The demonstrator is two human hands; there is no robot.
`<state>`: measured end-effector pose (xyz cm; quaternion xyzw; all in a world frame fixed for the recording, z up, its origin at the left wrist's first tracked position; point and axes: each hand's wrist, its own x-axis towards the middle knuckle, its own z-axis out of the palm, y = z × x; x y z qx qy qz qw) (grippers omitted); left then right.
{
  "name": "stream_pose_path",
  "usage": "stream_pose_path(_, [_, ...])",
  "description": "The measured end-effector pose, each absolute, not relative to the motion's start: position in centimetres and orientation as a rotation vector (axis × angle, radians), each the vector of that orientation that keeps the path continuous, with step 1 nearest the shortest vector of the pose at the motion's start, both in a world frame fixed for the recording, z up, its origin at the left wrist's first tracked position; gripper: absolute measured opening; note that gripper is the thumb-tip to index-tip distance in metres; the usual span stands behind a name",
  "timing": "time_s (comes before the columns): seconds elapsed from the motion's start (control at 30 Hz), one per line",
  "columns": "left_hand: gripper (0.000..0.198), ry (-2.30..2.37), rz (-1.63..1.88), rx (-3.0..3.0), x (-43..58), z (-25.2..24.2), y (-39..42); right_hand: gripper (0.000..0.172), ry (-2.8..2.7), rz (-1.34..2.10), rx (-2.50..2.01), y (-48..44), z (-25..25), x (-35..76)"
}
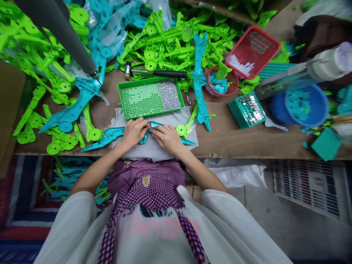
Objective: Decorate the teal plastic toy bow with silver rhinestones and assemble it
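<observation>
Both my hands rest on a long teal plastic part that lies across a grey cloth at the table's near edge. My left hand is curled over the part's middle, fingers closed on it. My right hand presses on the same part just to the right, fingers bent and pinching it. A green plastic piece lies beside my right hand. Directly beyond my hands sits a green tray with small silver pins heaped in its right half.
Heaps of green and teal plastic parts cover the back and left of the wooden table. A hammer lies behind the tray. Red baskets, a teal box of metal discs and a blue bucket stand at the right.
</observation>
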<state>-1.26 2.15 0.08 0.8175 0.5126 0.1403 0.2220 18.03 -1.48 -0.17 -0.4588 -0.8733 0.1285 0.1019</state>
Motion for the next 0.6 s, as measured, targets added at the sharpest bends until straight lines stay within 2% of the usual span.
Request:
stream_pose_path(0.2, [0.029,1.007,0.277,2.254,-3.7,0.7,3.8,0.035,-2.555,0.419,-1.47,-1.4,0.1,17.6])
stream_pose_path(0.43, [0.018,1.258,0.306,2.228,-2.4,1.1,3.4,0.038,-2.634,0.455,-1.438,-1.3,0.4,17.6])
stream_pose_path(0.6, [0.025,1.391,0.391,2.172,-1.5,0.8,2.9,0.041,-2.5,0.557,-1.38,-1.8,0.3,18.4])
